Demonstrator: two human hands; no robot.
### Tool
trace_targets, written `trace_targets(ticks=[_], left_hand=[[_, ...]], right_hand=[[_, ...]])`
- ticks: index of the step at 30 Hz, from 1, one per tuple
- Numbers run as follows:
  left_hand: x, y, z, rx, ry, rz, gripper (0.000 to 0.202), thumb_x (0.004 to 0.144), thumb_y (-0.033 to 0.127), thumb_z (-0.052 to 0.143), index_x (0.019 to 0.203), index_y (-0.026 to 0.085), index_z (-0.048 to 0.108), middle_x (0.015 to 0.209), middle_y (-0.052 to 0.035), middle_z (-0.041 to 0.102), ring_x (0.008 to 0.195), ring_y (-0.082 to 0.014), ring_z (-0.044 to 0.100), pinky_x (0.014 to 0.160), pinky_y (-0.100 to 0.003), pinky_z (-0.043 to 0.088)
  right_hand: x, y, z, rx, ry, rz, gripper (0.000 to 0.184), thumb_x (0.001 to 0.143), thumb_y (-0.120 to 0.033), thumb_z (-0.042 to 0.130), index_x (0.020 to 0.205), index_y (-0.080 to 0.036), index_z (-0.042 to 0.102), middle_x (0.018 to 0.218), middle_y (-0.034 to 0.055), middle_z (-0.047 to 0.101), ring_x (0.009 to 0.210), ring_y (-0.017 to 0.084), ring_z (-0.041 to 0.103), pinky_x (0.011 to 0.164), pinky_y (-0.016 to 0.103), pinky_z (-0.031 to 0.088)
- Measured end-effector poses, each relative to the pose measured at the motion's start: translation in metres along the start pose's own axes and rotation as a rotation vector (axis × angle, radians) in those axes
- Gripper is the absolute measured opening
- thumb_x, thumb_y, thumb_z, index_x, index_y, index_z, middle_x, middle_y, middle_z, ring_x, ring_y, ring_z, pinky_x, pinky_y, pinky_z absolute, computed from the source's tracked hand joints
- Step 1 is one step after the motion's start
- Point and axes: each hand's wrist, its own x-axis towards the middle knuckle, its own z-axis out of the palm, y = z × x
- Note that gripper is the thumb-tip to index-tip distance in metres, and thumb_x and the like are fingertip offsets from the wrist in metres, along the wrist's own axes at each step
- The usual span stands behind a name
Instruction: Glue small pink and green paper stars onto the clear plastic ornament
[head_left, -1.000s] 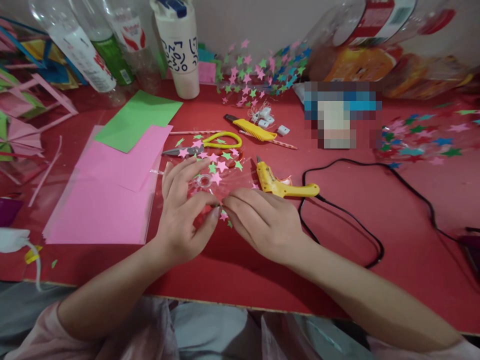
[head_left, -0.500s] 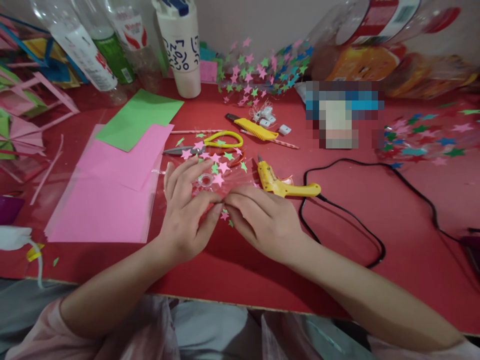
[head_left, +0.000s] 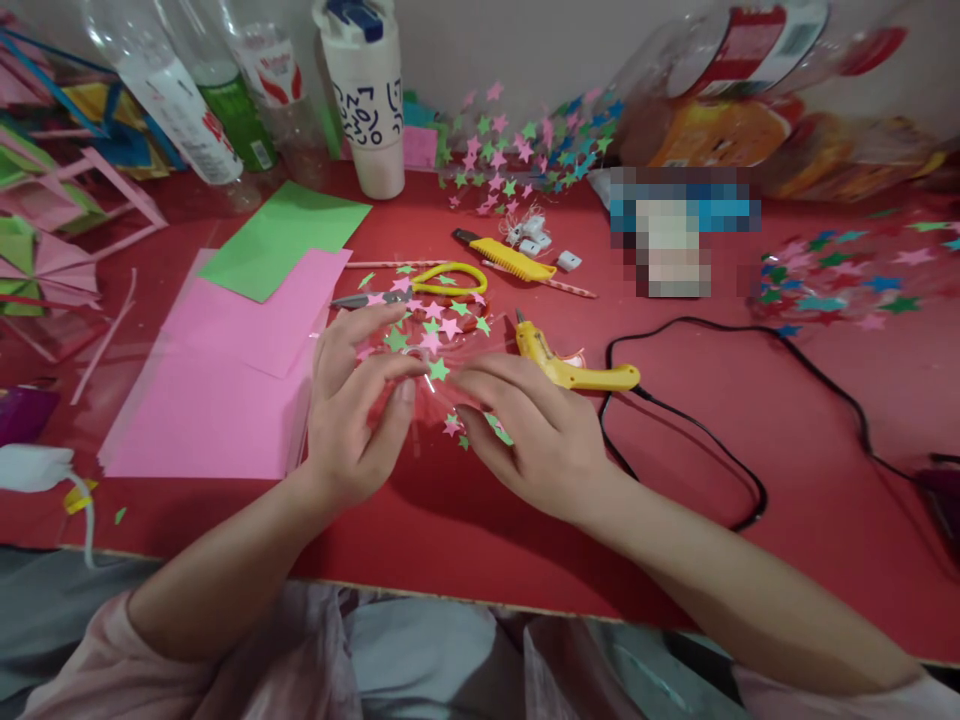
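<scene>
Between my hands lies a clear plastic piece with thin strips spreading from it, dotted with pink and green paper stars (head_left: 439,371). My left hand (head_left: 364,410) is at its left side, fingers bent and apart, the thumb below the index finger and nothing plainly held. On the other side, my right hand (head_left: 536,425) curves over the strips with a gap between thumb and fingers, where a green star shows. Behind the stars lie scissors (head_left: 450,275) with a yellow handle, partly covered. A yellow hot glue gun (head_left: 577,370) rests just beyond my right hand.
Pink sheets (head_left: 225,410) and a green sheet (head_left: 289,240) lie left. A yellow cutter (head_left: 514,258) lies behind the scissors. Bottles (head_left: 262,80) and a white tumbler (head_left: 365,110) line the back. A black cord (head_left: 765,490) loops right. More star strips (head_left: 862,270) lie far right.
My fingertips, which met in the middle, have come apart. The left hand has shifted left, and a green star now shows between the hands.
</scene>
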Motion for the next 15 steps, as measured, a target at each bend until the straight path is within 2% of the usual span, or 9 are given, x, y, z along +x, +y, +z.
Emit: trace_targets(ticks=[7, 11, 15], left_hand=[[0.001, -0.007, 0.0, -0.012, 0.048, -0.036, 0.016, 0.093, 0.023, 0.045, 0.096, 0.024, 0.06, 0.126, -0.0053, 0.057, 0.12, -0.0206, 0.053, 0.103, -0.045, 0.044], [0.002, -0.008, 0.001, -0.055, 0.072, -0.039, 0.016, 0.092, 0.021, 0.045, 0.098, 0.023, 0.06, 0.124, -0.0053, 0.057, 0.12, -0.0201, 0.053, 0.104, -0.045, 0.044], [0.005, -0.011, 0.001, -0.144, 0.155, -0.051, 0.008, 0.089, 0.02, 0.052, 0.096, 0.021, 0.056, 0.118, -0.0052, 0.059, 0.116, -0.0205, 0.056, 0.101, -0.042, 0.048]], right_hand=[[0.002, 0.006, 0.007, -0.287, 0.135, -0.161, 0.025, 0.083, -0.02, 0.064, 0.107, -0.016, 0.061, 0.097, 0.0071, 0.068, 0.081, 0.017, 0.062, 0.072, 0.03, 0.05], [0.002, 0.009, 0.014, -0.33, 0.16, -0.169, 0.028, 0.084, -0.025, 0.064, 0.111, -0.019, 0.061, 0.096, 0.0057, 0.068, 0.086, 0.018, 0.06, 0.077, 0.033, 0.048], [0.006, 0.008, 0.008, -0.293, 0.178, -0.159, 0.025, 0.082, -0.023, 0.067, 0.106, -0.017, 0.063, 0.095, 0.0085, 0.067, 0.089, 0.019, 0.058, 0.079, 0.035, 0.046]])
